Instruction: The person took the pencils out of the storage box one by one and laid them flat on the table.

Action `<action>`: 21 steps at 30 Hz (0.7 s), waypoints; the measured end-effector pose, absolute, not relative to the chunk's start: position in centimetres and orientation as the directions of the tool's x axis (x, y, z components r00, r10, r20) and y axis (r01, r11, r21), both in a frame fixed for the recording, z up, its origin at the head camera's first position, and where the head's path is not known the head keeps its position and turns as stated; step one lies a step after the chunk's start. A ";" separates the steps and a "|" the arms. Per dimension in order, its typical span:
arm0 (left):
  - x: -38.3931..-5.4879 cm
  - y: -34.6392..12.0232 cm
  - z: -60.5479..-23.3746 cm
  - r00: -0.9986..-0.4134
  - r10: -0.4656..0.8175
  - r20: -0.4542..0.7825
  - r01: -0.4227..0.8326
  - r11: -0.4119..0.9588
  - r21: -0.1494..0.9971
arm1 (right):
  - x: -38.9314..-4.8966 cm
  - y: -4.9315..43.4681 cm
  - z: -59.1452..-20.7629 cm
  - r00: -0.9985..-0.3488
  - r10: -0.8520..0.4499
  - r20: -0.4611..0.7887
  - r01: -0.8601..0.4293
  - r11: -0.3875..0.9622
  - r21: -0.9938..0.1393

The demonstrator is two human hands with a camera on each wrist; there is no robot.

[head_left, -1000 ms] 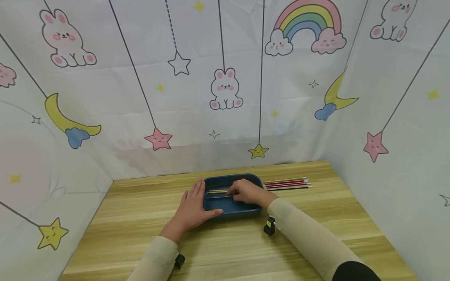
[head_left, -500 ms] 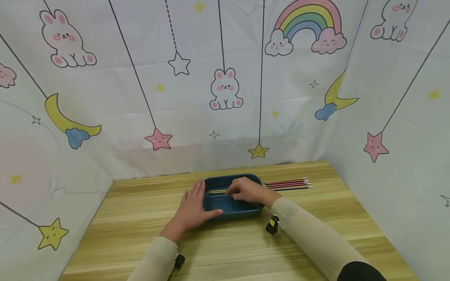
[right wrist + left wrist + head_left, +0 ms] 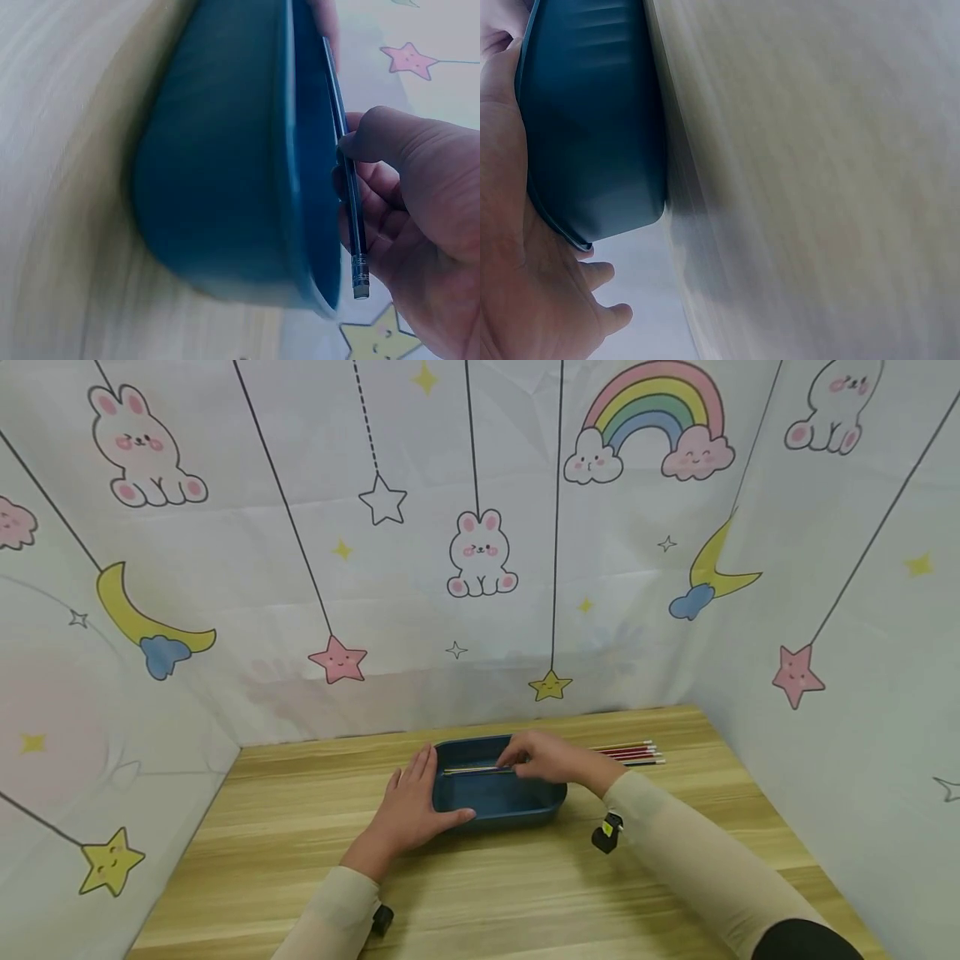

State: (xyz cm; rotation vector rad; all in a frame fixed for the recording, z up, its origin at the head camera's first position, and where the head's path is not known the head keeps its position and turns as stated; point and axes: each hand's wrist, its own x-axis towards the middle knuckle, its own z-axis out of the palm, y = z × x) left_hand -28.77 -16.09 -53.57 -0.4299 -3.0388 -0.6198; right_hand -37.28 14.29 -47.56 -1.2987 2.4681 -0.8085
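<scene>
In the head view, a dark blue oblong tray [image 3: 517, 817] sits on the table. My left hand [image 3: 411, 806] lies across its left end, fingers straight at the far corner and thumb over the near rim. The left wrist view shows that palm [image 3: 525, 300] against the tray's rim. Above the tray's right part, my right hand [image 3: 546, 757] pinches a dark pencil [image 3: 348, 176] between thumb and fingers. Its metal-banded eraser end points toward the right end of the tray in the right wrist view. A thin gold-and-dark length [image 3: 472, 770] shows along the tray's inside.
Several pencils with white ends [image 3: 633, 752] lie side by side on the table right of the tray, partly hidden by the right hand. A white cloth wall [image 3: 420, 610] with printed stars and rabbits encloses the wooden table [image 3: 300, 810].
My right hand has shifted right and slightly up along the tray, now overlapping the pencils on the table in the head view. The left hand and tray look still.
</scene>
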 end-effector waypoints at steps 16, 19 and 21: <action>-28.6 -16.0 -53.5 -0.959 0.269 0.083 0.280 0.876 0.393 | -37.0 20.4 -45.8 -0.620 -0.785 0.017 -0.612 0.469 -0.637; -28.6 -16.0 -53.5 -0.960 0.268 0.085 0.280 0.876 0.394 | -37.0 21.6 -45.5 -0.637 -0.770 0.023 -0.597 0.474 -0.647; -28.6 -16.0 -53.4 -0.960 0.267 0.086 0.279 0.878 0.390 | -37.0 22.4 -45.5 -0.647 -0.762 0.028 -0.586 0.473 -0.658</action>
